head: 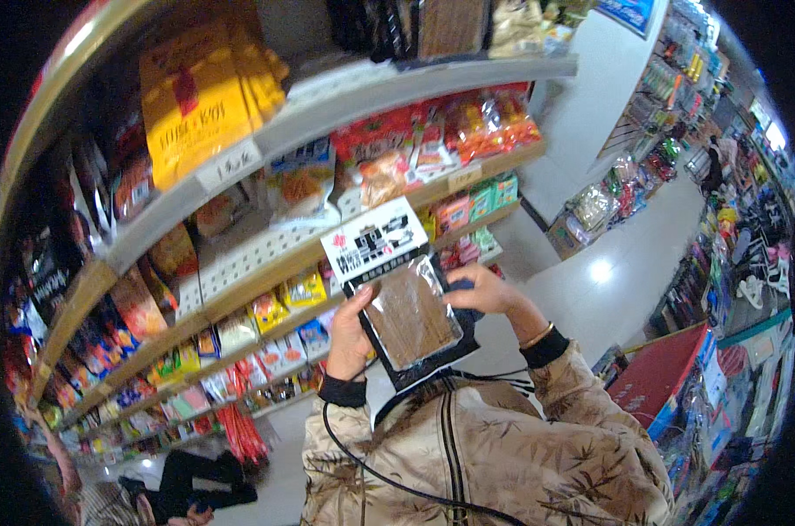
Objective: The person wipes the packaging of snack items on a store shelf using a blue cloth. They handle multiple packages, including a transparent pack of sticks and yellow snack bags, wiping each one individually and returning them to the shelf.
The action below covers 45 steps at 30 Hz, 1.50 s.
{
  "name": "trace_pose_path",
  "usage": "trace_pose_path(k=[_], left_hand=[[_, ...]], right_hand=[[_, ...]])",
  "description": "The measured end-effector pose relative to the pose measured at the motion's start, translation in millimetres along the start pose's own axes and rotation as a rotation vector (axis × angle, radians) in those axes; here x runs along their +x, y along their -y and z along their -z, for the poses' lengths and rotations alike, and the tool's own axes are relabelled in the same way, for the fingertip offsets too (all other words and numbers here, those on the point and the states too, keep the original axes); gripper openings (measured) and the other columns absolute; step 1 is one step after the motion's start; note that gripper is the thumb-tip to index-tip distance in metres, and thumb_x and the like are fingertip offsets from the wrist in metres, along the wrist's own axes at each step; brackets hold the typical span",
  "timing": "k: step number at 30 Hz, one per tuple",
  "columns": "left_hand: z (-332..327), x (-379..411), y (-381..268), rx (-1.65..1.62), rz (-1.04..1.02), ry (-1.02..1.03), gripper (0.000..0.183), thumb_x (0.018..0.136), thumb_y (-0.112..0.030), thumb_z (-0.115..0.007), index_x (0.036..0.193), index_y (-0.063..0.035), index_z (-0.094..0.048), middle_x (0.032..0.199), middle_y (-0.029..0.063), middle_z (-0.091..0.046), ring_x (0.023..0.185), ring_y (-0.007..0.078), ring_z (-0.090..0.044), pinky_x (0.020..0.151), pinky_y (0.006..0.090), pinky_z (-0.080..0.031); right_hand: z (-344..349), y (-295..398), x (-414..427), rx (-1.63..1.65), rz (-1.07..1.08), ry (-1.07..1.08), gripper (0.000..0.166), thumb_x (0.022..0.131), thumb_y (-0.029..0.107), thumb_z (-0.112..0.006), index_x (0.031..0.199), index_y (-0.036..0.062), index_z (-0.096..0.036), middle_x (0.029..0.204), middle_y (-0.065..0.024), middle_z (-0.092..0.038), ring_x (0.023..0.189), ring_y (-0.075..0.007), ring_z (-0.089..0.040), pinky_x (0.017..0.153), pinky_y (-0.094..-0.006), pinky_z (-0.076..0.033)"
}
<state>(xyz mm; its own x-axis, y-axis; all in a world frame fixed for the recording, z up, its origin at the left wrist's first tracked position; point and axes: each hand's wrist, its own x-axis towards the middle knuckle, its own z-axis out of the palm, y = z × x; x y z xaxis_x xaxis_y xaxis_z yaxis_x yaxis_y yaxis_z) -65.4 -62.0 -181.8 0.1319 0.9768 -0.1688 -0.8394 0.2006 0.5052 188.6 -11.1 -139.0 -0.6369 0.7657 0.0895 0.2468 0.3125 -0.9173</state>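
Observation:
A flat food packet (409, 314) is held up in front of my chest. It has a white printed header, a black border and a clear window with flat brown contents behind it. My left hand (350, 334) grips its left edge, thumb on the front near the window. On the opposite side my right hand (481, 290) holds the upper right edge, its fingertips beside the window. Something dark blue shows at the right fingers, too small to identify. The underside of the packet is hidden.
Store shelves (259, 273) with bagged snacks curve across the left and front. Yellow paper bags (187, 112) sit on an upper shelf. A person (193, 486) is low at the lower left, one arm towards the shelves. Bright floor (588, 276) runs along the aisle, past a red display panel (663, 381).

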Motion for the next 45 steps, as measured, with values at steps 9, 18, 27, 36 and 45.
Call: trace_pose_path(k=[9,18,27,36,45], left_hand=[[-50.5,36.4,16.9,0.135,0.056,0.074,0.031,0.093,-0.019,-0.049,0.118,-0.0005,-0.051,0.116,0.0116,-0.058,0.104,0.0249,-0.057,0.090,0.0395,-0.046],[-129.7,57.8,62.3,0.078,-0.012,0.434,0.046,0.098,-0.036,-0.032,0.129,-0.0040,-0.043,0.126,0.0102,-0.052,0.113,0.0241,-0.052,0.098,0.0389,-0.040],[-140.8,76.0,66.5,-0.131,-0.182,0.507,0.051,0.097,-0.040,-0.027,0.131,-0.0040,-0.040,0.132,0.0117,-0.046,0.118,0.0272,-0.048,0.101,0.0411,-0.038],[-161.6,85.7,62.9,-0.449,0.064,0.632,0.063,0.095,-0.048,-0.025,0.135,-0.0010,-0.035,0.132,0.0222,-0.044,0.120,0.0375,-0.044,0.101,0.0471,-0.035],[-129.3,113.6,59.2,-0.179,-0.002,0.399,0.048,0.096,-0.042,-0.035,0.124,-0.0053,-0.050,0.120,0.0125,-0.057,0.107,0.0292,-0.055,0.093,0.0424,-0.043]], right_hand=[[92.9,22.7,-27.8,1.068,0.016,-0.732,0.041,0.082,0.027,-0.067,0.110,0.0002,-0.055,0.098,-0.0103,-0.064,0.081,-0.0196,-0.065,0.071,-0.0333,-0.055],[62.9,93.0,8.7,-0.847,0.471,-0.654,0.057,0.073,0.025,-0.066,0.127,0.0176,-0.050,0.143,-0.0129,-0.030,0.132,-0.0374,-0.026,0.107,-0.0490,-0.021],[55.3,94.6,-8.6,-0.941,0.337,-0.448,0.055,0.075,0.033,-0.063,0.128,0.0295,-0.049,0.146,-0.0098,-0.026,0.132,-0.0444,-0.020,0.104,-0.0539,-0.023],[53.6,48.8,-65.8,-0.772,0.408,-0.330,0.042,0.058,0.003,-0.068,0.098,0.0143,-0.062,0.133,0.0002,-0.046,0.126,-0.0392,-0.034,0.096,-0.0455,-0.039],[90.7,-33.7,-125.8,0.515,-0.185,-1.061,0.023,0.091,0.011,-0.054,0.109,-0.0022,-0.059,0.097,-0.0048,-0.065,0.082,-0.0117,-0.061,0.073,-0.0259,-0.049]])
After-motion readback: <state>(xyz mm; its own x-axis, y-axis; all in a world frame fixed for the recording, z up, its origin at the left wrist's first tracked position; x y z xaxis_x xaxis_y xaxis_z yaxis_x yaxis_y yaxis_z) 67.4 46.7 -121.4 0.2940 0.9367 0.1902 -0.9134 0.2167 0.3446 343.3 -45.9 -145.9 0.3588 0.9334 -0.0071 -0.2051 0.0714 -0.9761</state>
